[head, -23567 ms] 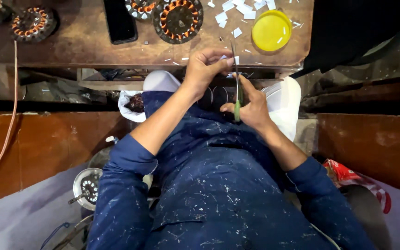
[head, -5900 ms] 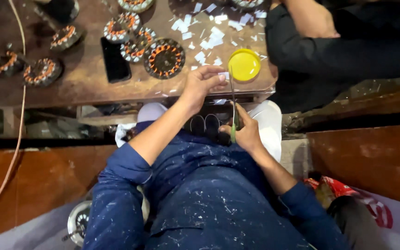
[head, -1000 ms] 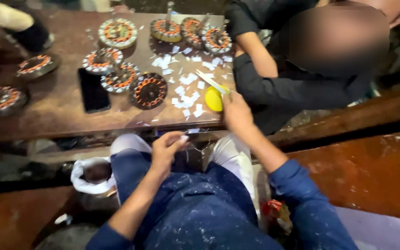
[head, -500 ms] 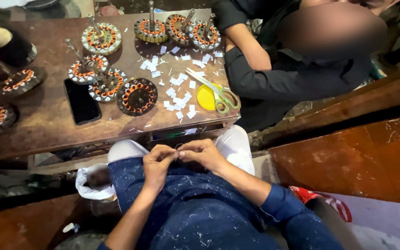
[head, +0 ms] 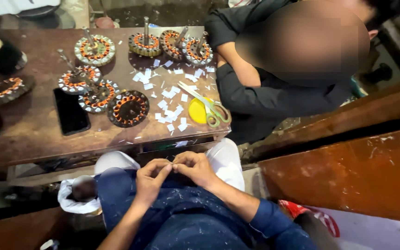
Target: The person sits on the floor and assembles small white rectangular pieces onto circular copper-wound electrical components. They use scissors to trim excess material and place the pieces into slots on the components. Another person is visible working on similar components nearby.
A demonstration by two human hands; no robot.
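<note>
Currently left hand [head: 150, 178] and right hand [head: 196, 167] pinch something tiny together, unidentifiable. Scissors [head: 208, 104] at twelve o'clock overhang the table [head: 28, 139] edge; a knock could drop them.

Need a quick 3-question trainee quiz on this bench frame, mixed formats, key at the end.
1. True or false: the scissors lie partly across the yellow lid.
2. Where do the left hand and right hand meet? A) over the table B) at the lap, fingertips together C) on the phone
3. Fill in: the black phone lies flat on the ______.

Key: 1 true; 2 B; 3 wooden table.
</note>
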